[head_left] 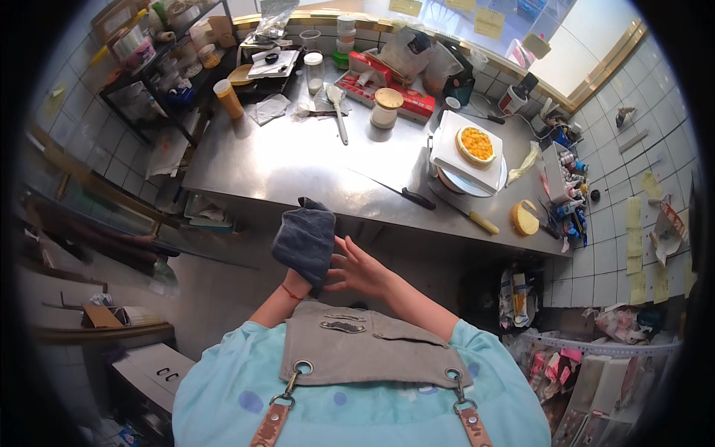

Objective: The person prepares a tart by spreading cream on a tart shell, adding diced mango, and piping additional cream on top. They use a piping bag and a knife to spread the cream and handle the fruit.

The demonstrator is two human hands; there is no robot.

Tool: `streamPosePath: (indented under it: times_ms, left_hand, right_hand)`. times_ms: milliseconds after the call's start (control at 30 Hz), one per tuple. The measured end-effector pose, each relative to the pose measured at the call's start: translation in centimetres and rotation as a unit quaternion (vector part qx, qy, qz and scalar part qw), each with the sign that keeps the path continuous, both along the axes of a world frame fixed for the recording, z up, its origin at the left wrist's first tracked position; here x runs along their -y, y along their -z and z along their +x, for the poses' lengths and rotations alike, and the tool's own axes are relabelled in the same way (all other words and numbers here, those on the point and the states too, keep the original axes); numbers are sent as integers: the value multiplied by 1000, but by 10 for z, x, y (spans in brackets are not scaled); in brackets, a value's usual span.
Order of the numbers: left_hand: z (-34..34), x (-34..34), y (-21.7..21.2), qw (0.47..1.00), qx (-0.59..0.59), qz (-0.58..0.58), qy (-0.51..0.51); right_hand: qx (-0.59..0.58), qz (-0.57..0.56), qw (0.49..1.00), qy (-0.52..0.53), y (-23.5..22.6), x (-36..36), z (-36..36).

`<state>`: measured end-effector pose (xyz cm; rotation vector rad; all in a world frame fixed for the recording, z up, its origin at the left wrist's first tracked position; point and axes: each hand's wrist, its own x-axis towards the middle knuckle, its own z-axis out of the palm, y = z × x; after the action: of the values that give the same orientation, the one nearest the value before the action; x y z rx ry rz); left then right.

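Observation:
A dark grey cloth (305, 238) is wrapped over my left hand (298, 281), which grips it just below the front edge of the steel worktable (298, 160). My right hand (357, 268) is beside the cloth with fingers spread, its fingertips touching the cloth's right side. Both hands are held in front of my grey apron, apart from the table. On the table at the right, a small round cake topped with orange fruit pieces (476, 144) sits on a white square board on a turntable.
Two knives (417, 198) (477, 220) lie near the table's front edge, with a round sponge layer (525, 217) at the right. A spoon (337, 104), a lidded tub (386, 107), a red box and jars stand at the back. Shelves stand left; packets fill crates at lower right.

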<state>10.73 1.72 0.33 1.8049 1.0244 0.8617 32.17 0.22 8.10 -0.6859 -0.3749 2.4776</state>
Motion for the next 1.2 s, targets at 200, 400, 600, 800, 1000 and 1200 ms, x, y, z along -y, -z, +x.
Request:
streamPosePath:
  times_ms: [200, 400, 600, 800, 1000, 1200]
  left_hand:
    - [67, -42, -53, 991, -56, 89, -79]
    - [85, -72, 39, 765, 530, -358, -67]
    - [25, -140, 17, 805, 471, -320, -168]
    - [-68, -234, 23, 649, 647, -388, -98]
    - [-86, -306, 179, 857, 332, -375, -122]
    - [-8, -394, 278, 968, -144, 76, -193]
  right_hand:
    - [-15, 35, 983, 181, -29, -46, -27]
    - [220, 18, 929, 299, 41, -92, -43]
    - [432, 237, 864, 108, 103, -164, -85]
    - [644, 433, 631, -7, 97, -206, -39]
    - [817, 407, 408, 34, 124, -215, 84]
    - [852, 401, 328, -80, 147, -220, 130]
